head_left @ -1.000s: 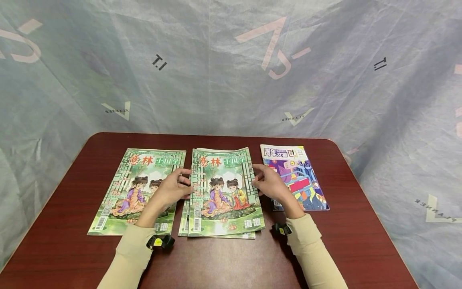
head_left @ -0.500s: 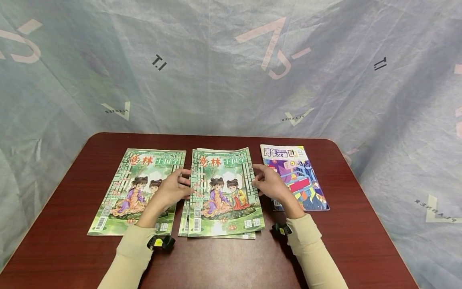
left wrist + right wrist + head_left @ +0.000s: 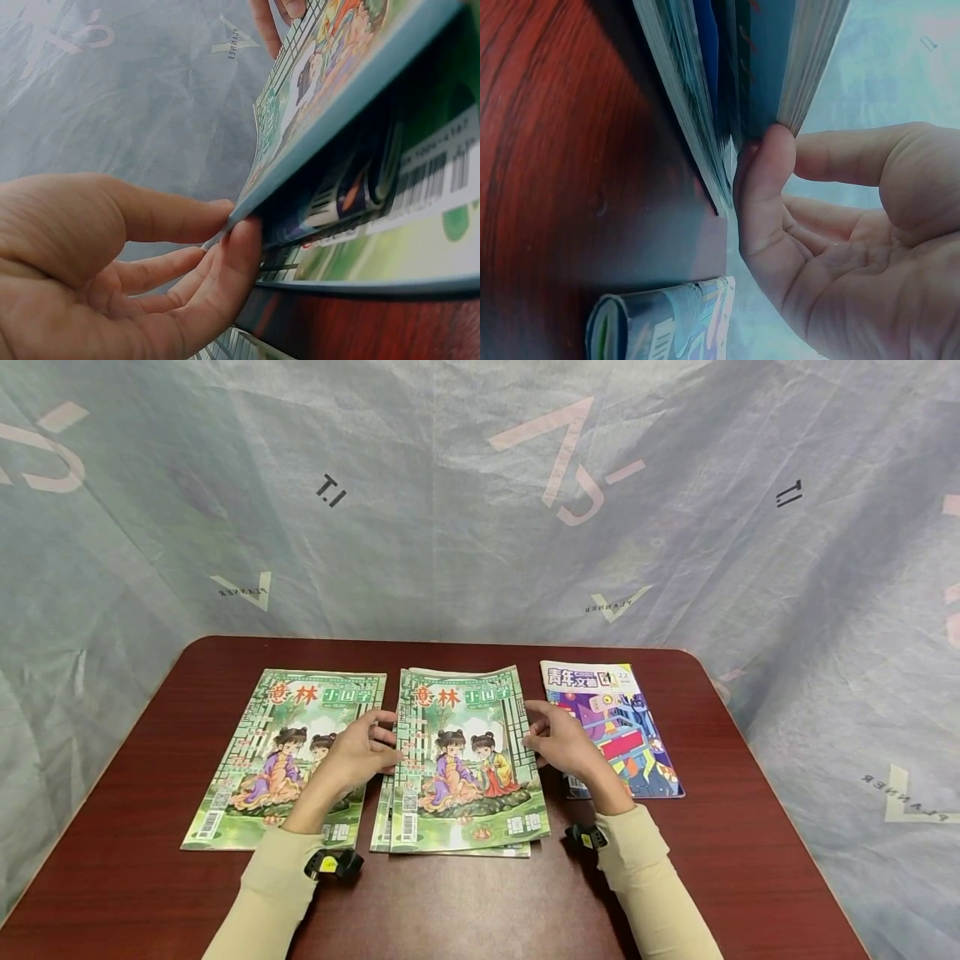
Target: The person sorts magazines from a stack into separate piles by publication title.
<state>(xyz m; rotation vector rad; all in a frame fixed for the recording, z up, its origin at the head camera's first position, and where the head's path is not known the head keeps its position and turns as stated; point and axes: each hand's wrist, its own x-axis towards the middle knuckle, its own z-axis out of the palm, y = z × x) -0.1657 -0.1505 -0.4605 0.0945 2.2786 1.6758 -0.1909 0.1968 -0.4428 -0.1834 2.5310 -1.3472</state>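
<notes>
At mid-table, my left hand [image 3: 360, 753] and right hand [image 3: 564, 743] hold a green magazine [image 3: 472, 777] by its two long sides. Its cover shows two cartoon figures. In the left wrist view my thumb and fingers pinch its spine edge [image 3: 300, 161], which stands raised over a lower green magazine [image 3: 420, 232]. Between these two lies a dark, glossy printed item [image 3: 352, 195] with a small barcode, mostly hidden. On the other side, the right wrist view has my right fingers and thumb [image 3: 778, 161] pinching the page edge [image 3: 810, 67] of the upper magazine.
Another magazine with the same green cover [image 3: 262, 760] lies to the left, partly behind my left forearm. A smaller purple magazine [image 3: 626, 743] lies beyond my right hand. The red-brown table [image 3: 465, 910] meets a grey fabric backdrop [image 3: 465, 552] at its far edge.
</notes>
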